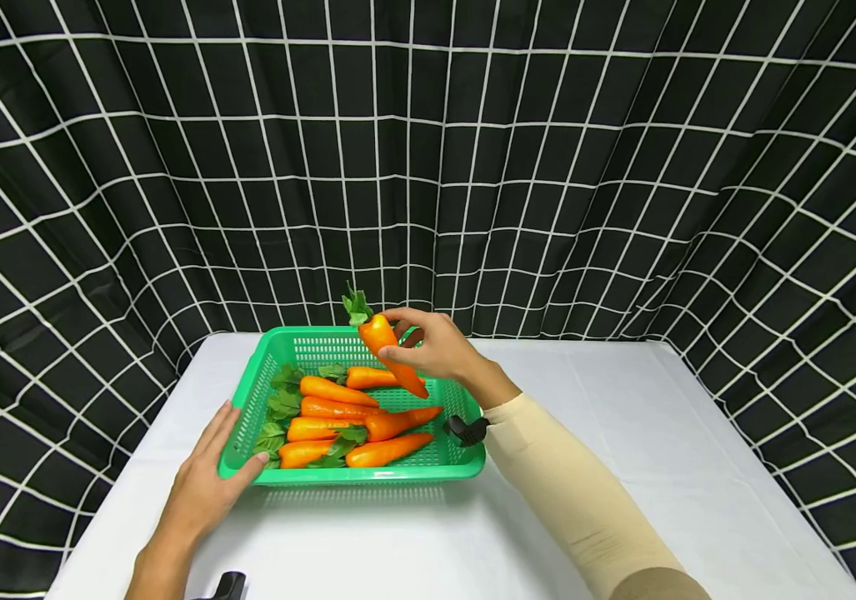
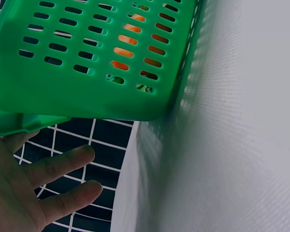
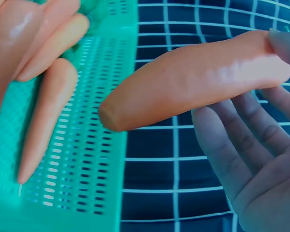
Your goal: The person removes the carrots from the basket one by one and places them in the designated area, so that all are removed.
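My right hand (image 1: 435, 343) pinches a carrot (image 1: 378, 335) with green leaves near its top, between thumb and fingers. The carrot slants above the back right part of a green plastic basket (image 1: 367, 476), its tip pointing down to the right. In the right wrist view the held carrot (image 3: 193, 79) shows its tip end, and the remaining fingers spread beneath it. My left hand (image 1: 206, 479) rests on the basket's front left corner, thumb at the front rim. Its straight, spread fingers (image 2: 63, 166) show beside the basket wall in the left wrist view.
Several leafy carrots (image 1: 333, 408) lie in the basket, most with leaves toward its left side. The basket stands on a white-covered table (image 1: 585, 400). A black curtain with a white grid (image 1: 412, 167) closes off the back and sides.
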Action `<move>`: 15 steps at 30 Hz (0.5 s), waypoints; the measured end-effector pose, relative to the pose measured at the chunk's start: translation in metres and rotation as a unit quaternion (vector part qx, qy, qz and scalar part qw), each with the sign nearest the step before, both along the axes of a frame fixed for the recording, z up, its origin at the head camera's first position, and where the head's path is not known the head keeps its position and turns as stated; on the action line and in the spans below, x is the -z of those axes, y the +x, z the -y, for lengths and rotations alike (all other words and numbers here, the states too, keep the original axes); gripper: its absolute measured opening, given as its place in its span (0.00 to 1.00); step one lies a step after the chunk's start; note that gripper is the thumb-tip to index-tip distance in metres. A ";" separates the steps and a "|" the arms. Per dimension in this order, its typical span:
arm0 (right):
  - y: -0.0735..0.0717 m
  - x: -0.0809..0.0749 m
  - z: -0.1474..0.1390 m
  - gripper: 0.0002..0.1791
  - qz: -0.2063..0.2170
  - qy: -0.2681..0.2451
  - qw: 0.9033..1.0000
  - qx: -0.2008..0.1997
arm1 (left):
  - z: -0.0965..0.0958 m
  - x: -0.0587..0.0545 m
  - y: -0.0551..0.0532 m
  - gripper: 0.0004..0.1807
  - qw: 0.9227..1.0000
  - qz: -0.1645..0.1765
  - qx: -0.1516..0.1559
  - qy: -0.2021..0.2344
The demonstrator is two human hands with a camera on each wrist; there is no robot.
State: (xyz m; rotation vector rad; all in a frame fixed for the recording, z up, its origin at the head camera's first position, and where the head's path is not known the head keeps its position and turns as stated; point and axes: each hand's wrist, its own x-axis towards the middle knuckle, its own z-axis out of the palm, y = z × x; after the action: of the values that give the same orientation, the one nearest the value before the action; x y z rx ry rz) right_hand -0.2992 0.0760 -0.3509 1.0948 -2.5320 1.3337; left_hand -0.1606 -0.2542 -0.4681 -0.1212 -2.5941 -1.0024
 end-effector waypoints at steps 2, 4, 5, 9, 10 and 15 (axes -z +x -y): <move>0.004 -0.003 -0.004 0.25 -0.018 -0.027 0.999 -0.006 | 0.001 0.000 0.000 0.44 1.000 0.003 0.000 0.001; 0.008 -0.006 -0.007 0.25 -0.029 -0.051 0.998 -0.010 | 0.001 0.001 0.000 0.44 1.000 0.005 -0.001 0.003; 0.011 -0.008 -0.009 0.25 -0.033 -0.061 0.998 -0.011 | 0.001 0.001 0.000 0.44 1.000 0.006 -0.001 0.004; 0.021 -0.013 -0.015 0.26 -0.027 -0.096 0.995 -0.004 | 0.001 0.003 0.001 0.43 1.000 0.005 -0.003 0.005; 0.024 -0.015 -0.017 0.26 -0.024 -0.104 0.994 -0.001 | 0.001 0.003 0.001 0.43 1.000 0.005 -0.003 0.005; 0.045 -0.025 -0.023 0.26 -0.008 -0.142 0.990 0.009 | 0.000 0.002 0.001 0.43 1.000 0.004 0.000 0.006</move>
State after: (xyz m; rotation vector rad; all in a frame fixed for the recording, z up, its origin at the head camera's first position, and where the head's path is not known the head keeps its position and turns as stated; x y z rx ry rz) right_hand -0.2546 0.0989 -0.3259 1.0172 -2.2427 1.6107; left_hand -0.1592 -0.2544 -0.4702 -0.1140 -2.5944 -1.0188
